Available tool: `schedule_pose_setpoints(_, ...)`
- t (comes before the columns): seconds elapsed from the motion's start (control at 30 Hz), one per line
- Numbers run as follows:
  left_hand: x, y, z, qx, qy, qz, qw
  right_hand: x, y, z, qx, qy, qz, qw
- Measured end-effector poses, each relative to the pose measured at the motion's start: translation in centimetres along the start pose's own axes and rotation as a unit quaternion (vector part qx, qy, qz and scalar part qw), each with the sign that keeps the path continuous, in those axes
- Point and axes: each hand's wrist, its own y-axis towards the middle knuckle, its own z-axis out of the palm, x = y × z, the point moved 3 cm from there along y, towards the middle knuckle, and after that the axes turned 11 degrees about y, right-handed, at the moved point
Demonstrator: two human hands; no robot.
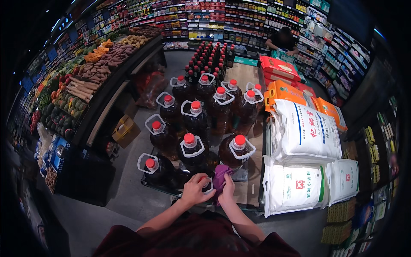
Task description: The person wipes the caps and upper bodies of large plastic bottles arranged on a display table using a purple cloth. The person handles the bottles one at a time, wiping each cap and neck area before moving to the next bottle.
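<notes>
My left hand (196,190) has its fingers closed around the red cap (203,180) and white ring handle of a large dark bottle, whose body is mostly hidden under my hands. Just to the right, my right hand (227,189) grips a purple cloth (221,178) against that bottle's side. Several more big jugs of dark liquid with red caps and white loop handles stand beyond, among them a near jug (237,151) behind the cloth and another (192,151) behind my left hand. A further jug (157,170) stands to the left.
Smaller dark bottles (210,61) with red caps crowd the display's far end. White flour sacks (295,189) and orange bags (285,91) are stacked at right. A produce stand (106,83) and an open cardboard box (126,131) lie left. Another person (282,41) crouches by the back shelves.
</notes>
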Motion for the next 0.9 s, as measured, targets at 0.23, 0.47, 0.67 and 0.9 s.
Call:
schedule_pose_setpoints(0.23, -0.3, -0.4, 0.5, -0.033, 0.026, 0.027, 0.999, -0.2, -0.5, 0.4, 0.216, -0.44, -0.251, 0.834)
schedule_pose_setpoints(0.47, 0.1, -1.3, 1.8, -0.06, 0.018, 0.041, 0.997, -2.4, 5.4, -3.3, 0.24, -0.257, 0.039, 0.935)
schedule_pose_setpoints(0.67, 0.5, -1.8, 2.6, -0.096, 0.029, 0.073, 0.992, -4.3, 6.5, -6.7, 0.1, -0.113, 0.174, 0.973)
schedule_pose_setpoints(0.9, 0.6, -1.7, 2.8, -0.104, 0.021, 0.073, 0.992, -2.0, 3.8, -3.0, 0.083, -0.381, -0.098, 0.916)
